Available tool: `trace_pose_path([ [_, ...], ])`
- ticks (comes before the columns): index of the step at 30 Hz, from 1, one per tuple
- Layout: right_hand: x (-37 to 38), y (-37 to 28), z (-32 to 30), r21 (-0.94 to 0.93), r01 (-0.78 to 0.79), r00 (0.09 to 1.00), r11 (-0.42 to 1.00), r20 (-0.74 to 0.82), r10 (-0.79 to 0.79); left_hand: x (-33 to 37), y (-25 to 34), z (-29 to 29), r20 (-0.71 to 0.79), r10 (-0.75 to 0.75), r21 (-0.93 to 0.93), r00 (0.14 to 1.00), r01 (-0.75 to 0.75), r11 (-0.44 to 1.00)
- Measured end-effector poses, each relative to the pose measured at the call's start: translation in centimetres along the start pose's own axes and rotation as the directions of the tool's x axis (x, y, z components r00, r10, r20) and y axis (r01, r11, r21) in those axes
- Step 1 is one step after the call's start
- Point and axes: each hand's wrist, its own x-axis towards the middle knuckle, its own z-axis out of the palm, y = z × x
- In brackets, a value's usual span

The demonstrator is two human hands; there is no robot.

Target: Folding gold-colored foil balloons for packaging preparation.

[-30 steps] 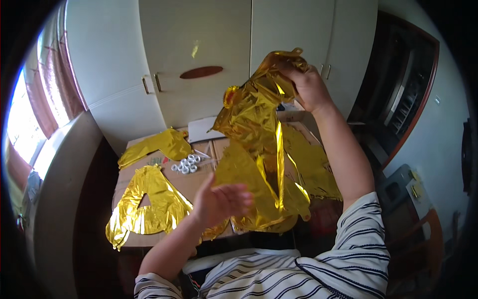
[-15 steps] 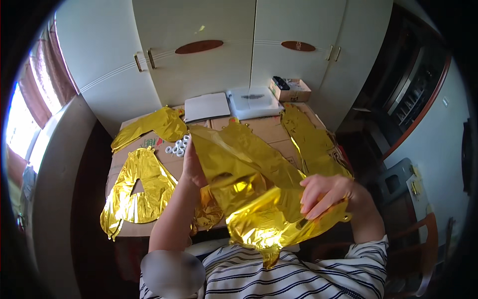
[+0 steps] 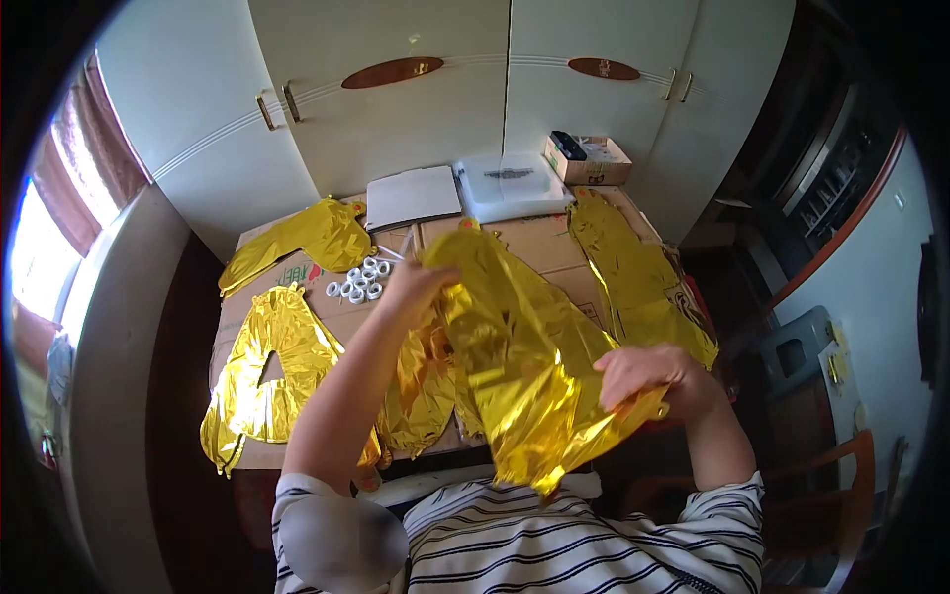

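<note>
**First operator:** From my remote station, where is the foil?

**Second operator:** Center. I see the gold foil (image 3: 505, 342) raised in front of the body, above the near part of the cardboard (image 3: 549, 249); its lower corner overlaps the striped shirt (image 3: 495, 525) in my view.

**First operator:** State of the hands?

**Second operator:** The left hand (image 3: 424, 287) is closed on the upper left edge. The right hand (image 3: 648, 378) curls its fingers over the lower right part, gripping it; I cannot tell where its thumb presses.

**First operator:** Surroundings?

**Second operator:** Left: a triangular foil (image 3: 309, 346) with a central hole, and behind it a bent foil (image 3: 322, 240). Right: a long foil (image 3: 638, 282). Near the bent foil: a cluster of white rings (image 3: 360, 280). At the back: a pale tray (image 3: 495, 193), with a small box (image 3: 602, 173) just beside it.

**First operator:** Expected handling?

**Second operator:** I judge it very light, thin and limp, with a slick face that creases readily and probably tears if pinched hard or snagged. I favor holds on the outer margins, well apart, with flat finger pads rather than nails; a single hold likely lets the sheet fold upon itself.
</note>
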Motion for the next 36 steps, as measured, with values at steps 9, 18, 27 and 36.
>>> trace_pose_path([
  [9, -1.5, 8.3, -0.1, 0.029, -0.049, 0.942, 0.998, -0.331, 0.056, 12.9, 2.2, -1.3, 0.082, 0.216, 0.462, 0.973, -0.23, 0.856],
  [18, -2.2, 10.7, 2.1, -0.366, -0.104, 0.986, 0.925, -0.163, 0.046, 13.0, -2.3, 1.5, 0.006, 0.342, 0.652, 0.94, -0.263, 0.711],
  [27, -2.3, 11.7, 0.8, -0.319, -0.165, 0.981, 0.933, -0.146, 0.124, 10.1, -3.6, -2.8, 0.27, 0.456, 0.739, 0.848, -0.487, 0.466],
  [36, -2.6, 11.6, -1.5, -0.341, -0.229, 0.959, 0.912, -0.24, 0.151, 3.6, -3.0, -4.7, 0.404, 0.321, 0.697, 0.857, -0.516, 0.498],
])
